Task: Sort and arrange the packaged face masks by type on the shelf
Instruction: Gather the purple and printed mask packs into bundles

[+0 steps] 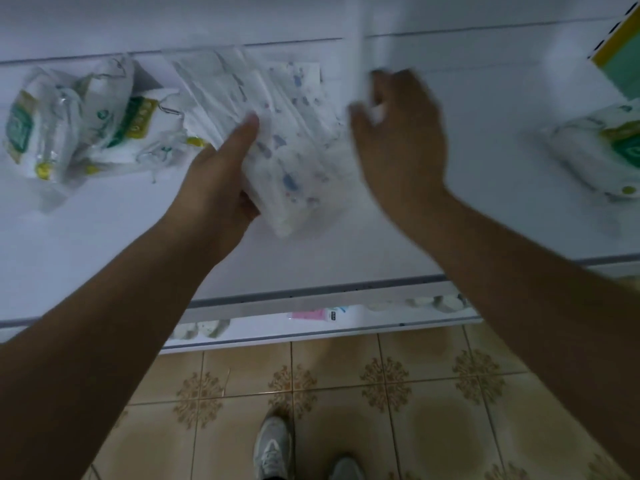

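Left hand [221, 178] grips the patterned mask pack [291, 168], right hand [398, 133] blurred, grip unclear, green-and-yellow labels [135, 116] unreadable.

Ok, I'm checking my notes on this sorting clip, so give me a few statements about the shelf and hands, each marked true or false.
1. The left hand holds a patterned mask pack. True.
2. Green-and-yellow packs lie left of it. True.
3. Another green-and-yellow pack lies in the middle of the shelf. False: it lies at the far right.
4. The right hand rests on the floor. False: it is above the shelf, blurred.
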A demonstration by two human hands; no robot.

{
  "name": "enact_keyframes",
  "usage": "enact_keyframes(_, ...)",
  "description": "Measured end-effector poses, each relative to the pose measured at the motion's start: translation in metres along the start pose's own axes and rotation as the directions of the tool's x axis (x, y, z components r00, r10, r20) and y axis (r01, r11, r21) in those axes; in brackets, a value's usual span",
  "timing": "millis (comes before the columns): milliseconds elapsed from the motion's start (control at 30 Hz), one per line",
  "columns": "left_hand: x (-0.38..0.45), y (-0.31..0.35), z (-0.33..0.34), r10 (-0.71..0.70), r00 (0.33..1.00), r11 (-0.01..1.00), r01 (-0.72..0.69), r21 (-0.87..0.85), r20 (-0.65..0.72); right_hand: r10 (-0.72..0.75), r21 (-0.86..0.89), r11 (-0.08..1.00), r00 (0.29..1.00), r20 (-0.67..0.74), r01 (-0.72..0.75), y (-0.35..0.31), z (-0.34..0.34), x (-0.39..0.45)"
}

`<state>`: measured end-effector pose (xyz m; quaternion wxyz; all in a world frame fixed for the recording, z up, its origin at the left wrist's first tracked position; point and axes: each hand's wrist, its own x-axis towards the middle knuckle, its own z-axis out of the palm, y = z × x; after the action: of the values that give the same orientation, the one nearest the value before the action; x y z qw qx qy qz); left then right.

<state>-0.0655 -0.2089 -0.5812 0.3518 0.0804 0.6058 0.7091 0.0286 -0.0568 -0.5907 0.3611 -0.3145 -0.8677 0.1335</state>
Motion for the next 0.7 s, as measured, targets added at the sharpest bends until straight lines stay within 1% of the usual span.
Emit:
enact_keyframes(33, -0.004, -0.001, 0.001, -0.018, 0.997, 1.000, 0.019, -0.017, 0.075, -0.141, 0.115, 0.985, 0.980, 0.140, 0.126, -0.017, 0.002, -0.012)
enact_keyframes(67, -0.007, -0.001, 0.001, -0.013, 0.992, 0.999, 0.017, -0.030, 0.124, -0.266, 0.243, 0.951, 0.911, 0.315, 0.194, -0.032, 0.002, -0.022)
enact_keyframes(100, -0.007, -0.004, -0.004, 0.012, 0.994, 0.999, -0.008, -0.039, 0.109, -0.376, 0.349, 0.906, 0.838, 0.396, 0.242, -0.040, 0.001, -0.031)
enact_keyframes(133, -0.005, -0.005, -0.013, 0.035, 0.998, 0.997, -0.032, -0.063, 0.045, -0.449, 0.408, 0.866, 0.806, 0.385, 0.288, -0.041, 0.000, -0.036)
enact_keyframes(167, -0.003, -0.004, -0.025, 0.040, 0.998, 0.995, -0.045, -0.090, -0.057, -0.466, 0.410, 0.856, 0.814, 0.347, 0.315, -0.035, 0.001, -0.036)
enact_keyframes(200, -0.002, -0.004, -0.036, 0.031, 0.988, 0.991, -0.051, -0.127, -0.149, -0.425, 0.360, 0.883, 0.840, 0.337, 0.302, -0.023, 0.004, -0.033)
enact_keyframes(233, -0.003, -0.001, -0.045, 0.022, 0.977, 0.986, -0.056, -0.155, -0.213, -0.337, 0.263, 0.932, 0.866, 0.370, 0.250, -0.008, 0.006, -0.030)
enact_keyframes(267, -0.004, 0.001, -0.050, 0.011, 0.968, 0.985, -0.053, -0.162, -0.251, -0.266, 0.164, 0.963, 0.865, 0.426, 0.215, 0.008, 0.006, -0.028)
enact_keyframes(300, -0.005, 0.002, -0.054, 0.002, 0.963, 0.987, -0.046, -0.156, -0.268, -0.242, 0.066, 0.968, 0.841, 0.484, 0.241, 0.025, 0.004, -0.025)
enact_keyframes(333, -0.005, 0.003, -0.058, -0.006, 0.961, 0.988, -0.037, -0.149, -0.278, -0.237, -0.041, 0.954, 0.828, 0.508, 0.298, 0.040, 0.001, -0.021)
enact_keyframes(367, -0.006, 0.003, -0.059, -0.012, 0.955, 0.991, -0.029, -0.134, -0.295, -0.221, -0.153, 0.928, 0.833, 0.507, 0.340, 0.050, -0.005, -0.014)
enact_keyframes(400, -0.006, 0.002, -0.060, -0.014, 0.951, 0.992, -0.026, -0.124, -0.310, -0.194, -0.246, 0.907, 0.858, 0.475, 0.341, 0.057, -0.009, -0.005)
enact_keyframes(433, -0.005, 0.000, -0.060, -0.010, 0.946, 0.993, -0.030, -0.116, -0.325, -0.144, -0.298, 0.911, 0.897, 0.418, 0.285, 0.061, -0.011, 0.002)
enact_keyframes(467, -0.004, -0.002, -0.060, -0.007, 0.941, 0.993, -0.033, -0.111, -0.338, -0.089, -0.304, 0.930, 0.930, 0.357, 0.206, 0.062, -0.009, 0.009)
enact_keyframes(500, -0.004, -0.004, -0.059, -0.001, 0.936, 0.994, -0.038, -0.102, -0.353, -0.041, -0.273, 0.952, 0.940, 0.340, 0.140, 0.058, -0.003, 0.014)
enact_keyframes(533, -0.005, -0.007, -0.059, -0.002, 0.928, 0.995, -0.036, -0.095, -0.372, -0.023, -0.235, 0.965, 0.934, 0.357, 0.113, 0.050, 0.008, 0.018)
enact_keyframes(567, -0.006, -0.010, -0.059, 0.000, 0.922, 0.996, -0.035, -0.083, -0.386, -0.021, -0.218, 0.969, 0.914, 0.406, 0.119, 0.037, 0.021, 0.020)
enact_keyframes(633, -0.009, -0.015, -0.062, -0.003, 0.910, 0.998, -0.023, -0.059, -0.414, -0.015, -0.178, 0.974, 0.828, 0.561, 0.138, 0.010, 0.049, 0.022)
enact_keyframes(667, -0.012, -0.017, -0.063, -0.009, 0.906, 0.999, -0.015, -0.052, -0.424, 0.005, -0.190, 0.972, 0.796, 0.606, 0.139, 0.003, 0.062, 0.024)
enact_keyframes(700, -0.015, -0.018, -0.065, -0.013, 0.904, 0.999, -0.008, -0.049, -0.427, 0.019, -0.217, 0.965, 0.788, 0.615, 0.146, 0.001, 0.072, 0.025)
